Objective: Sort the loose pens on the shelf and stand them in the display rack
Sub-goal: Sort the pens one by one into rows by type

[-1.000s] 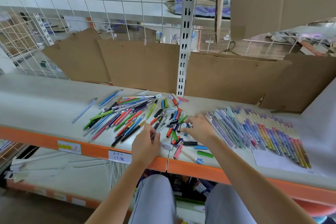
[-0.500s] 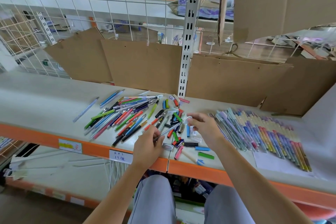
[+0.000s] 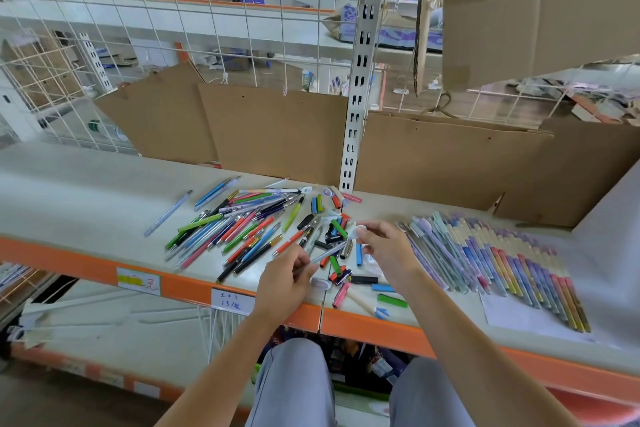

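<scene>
A loose heap of coloured pens and short caps lies on the grey shelf. Near the front edge my left hand pinches a thin clear pen that points up and right. Just to its right, my right hand pinches a small pale cap above the scattered caps. To the right, a sorted row of pastel pens lies side by side. No display rack is in view.
Cardboard sheets lean along the back of the shelf around a slotted metal upright. A white wire grid stands behind. The orange shelf edge carries price labels. A lone pen lies far left.
My right hand has lifted off the pile of caps with the pale cap and drawn slightly right. My left hand keeps the clear pen and has barely moved.
</scene>
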